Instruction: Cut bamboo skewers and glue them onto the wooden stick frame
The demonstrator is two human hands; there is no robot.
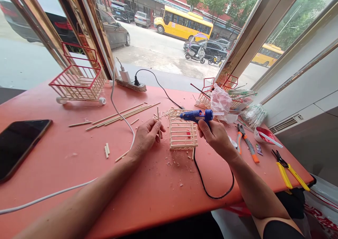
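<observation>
Slatted wooden frame (182,132) on the table (148,189) looks maybe half built, bare wood where the red-rimmed cart (81,87) well left of it looks finished. Left hand (148,135) pinches a wooden stick (158,114) beside the frame, right hand (215,137) is wrapped round a glue gun (194,115) over it

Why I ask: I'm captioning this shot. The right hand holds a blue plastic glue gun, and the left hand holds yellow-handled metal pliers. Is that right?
Not quite: the head view shows the left hand holding a thin pale wooden stick, not pliers. The right hand does hold a blue plastic glue gun.
</observation>
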